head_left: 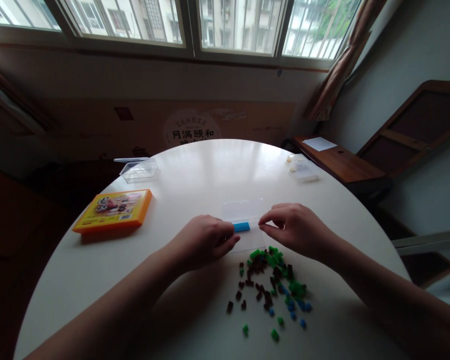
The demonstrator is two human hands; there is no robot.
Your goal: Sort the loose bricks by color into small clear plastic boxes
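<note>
A short blue ribbed bar, apparently small toy bricks in a row, lies above a clear plastic sheet at the middle of the table. My left hand grips its left end between thumb and fingers. Just right of the bar, apart from it, my right hand has thumb and forefinger pinched; anything between the tips is too small to make out. Nearer to me spreads a loose pile of small toy bricks: green ones, brown ones and blue ones.
On the round white table, an orange-edged yellow box lies at left. Behind it stands a clear plastic container. A translucent box sits at far right. Beyond the table edge is a wooden desk with a paper.
</note>
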